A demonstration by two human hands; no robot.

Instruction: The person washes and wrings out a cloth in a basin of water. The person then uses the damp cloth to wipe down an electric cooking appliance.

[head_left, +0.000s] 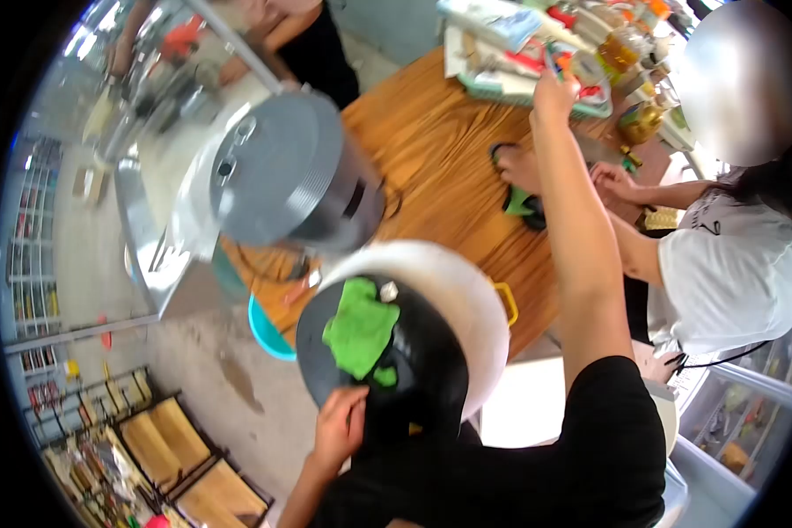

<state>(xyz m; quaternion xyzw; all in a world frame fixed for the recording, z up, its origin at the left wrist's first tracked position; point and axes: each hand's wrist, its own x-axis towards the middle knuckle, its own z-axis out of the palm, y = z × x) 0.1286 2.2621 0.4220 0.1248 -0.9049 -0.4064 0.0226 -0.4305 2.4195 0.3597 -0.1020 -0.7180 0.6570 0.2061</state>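
Note:
My left hand (339, 427) is at the near edge of a round black surface (431, 343), its fingers curled; whether they hold anything is hidden. Just beyond them lies a small green scrap (385, 377). A larger green, uneven-edged piece, soft-looking like cloth or clay (359, 327), rests on the black surface beside a small whitish lump (388, 291). My right arm stretches far across the wooden table. At its end my right hand (554, 95) is closed over a shallow green basket (493, 91) of mixed items, by a thin bluish object (550, 57) too small to name.
A large grey cylindrical machine (282, 176) stands on the wooden table (449, 141). A white tub (488, 326) with a yellow handle is under the black surface. On the right, a co-worker's hands (519, 167) handle black and green pieces. Jars (640, 121) crowd the far end.

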